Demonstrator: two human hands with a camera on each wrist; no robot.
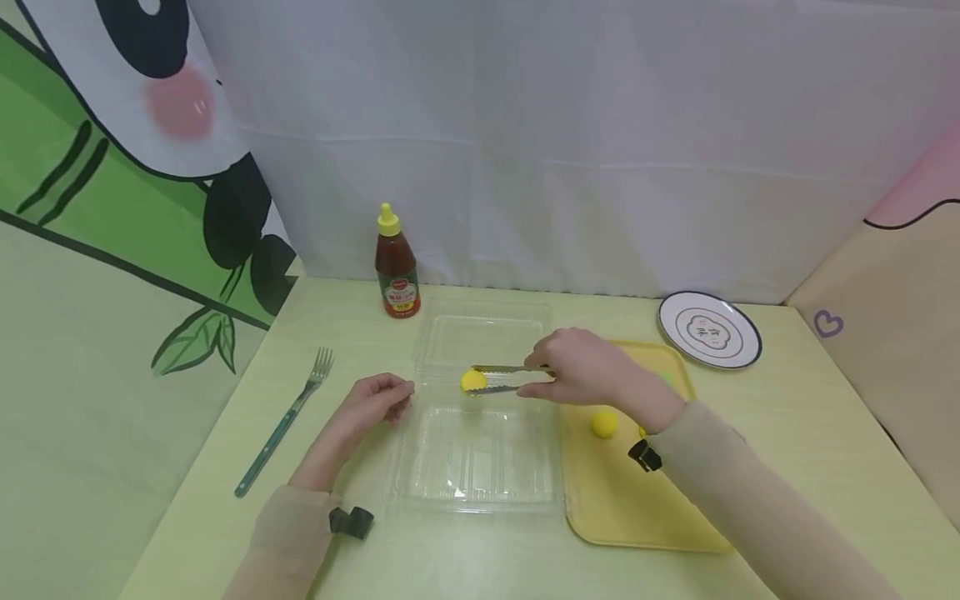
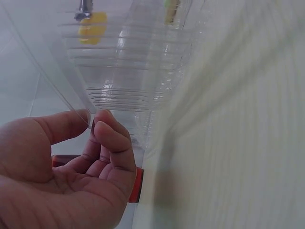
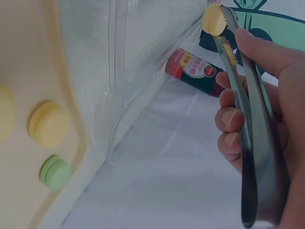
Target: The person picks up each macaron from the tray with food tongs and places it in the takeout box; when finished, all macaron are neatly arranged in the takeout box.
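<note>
My right hand grips metal tongs, whose toothed tips pinch a yellow macaron. The macaron is held over the clear plastic clamshell container, near the fold between its base and its raised-back lid. At the container's left edge is my left hand. In the left wrist view its thumb and forefinger pinch the thin plastic rim, the other fingers curled in. To the right, a yellow tray bears yellow macarons and a green macaron, partly hidden by my right arm in the head view.
A sauce bottle with a yellow cap stands behind the container, to its left. On the left of the table lies a fork with a green handle. A round white plate sits at the back right, just beyond the tray. A white cloth hangs behind.
</note>
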